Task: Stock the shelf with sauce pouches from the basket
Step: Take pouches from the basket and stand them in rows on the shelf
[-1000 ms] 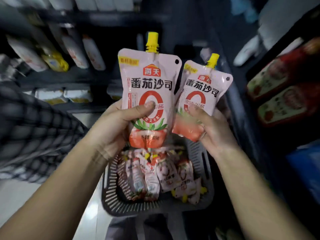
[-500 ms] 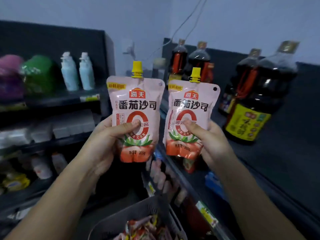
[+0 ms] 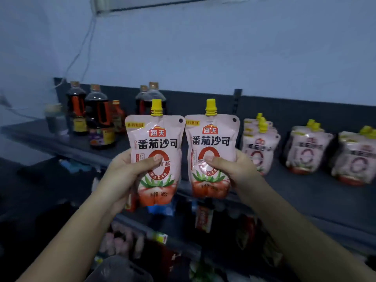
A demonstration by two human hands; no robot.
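While both are held upright side by side before the shelf, the left pouch sits gripped in the left hand, thumb across its front, and the right pouch likewise in the right hand. On the shelf, stocked pouches stand further right, dark bottles left.

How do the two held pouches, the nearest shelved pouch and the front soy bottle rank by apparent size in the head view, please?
1. The left-hand pouch and right-hand pouch: largest, alike, unranked.
2. The nearest shelved pouch and front soy bottle: smaller, about alike; both farther off, so unsure.
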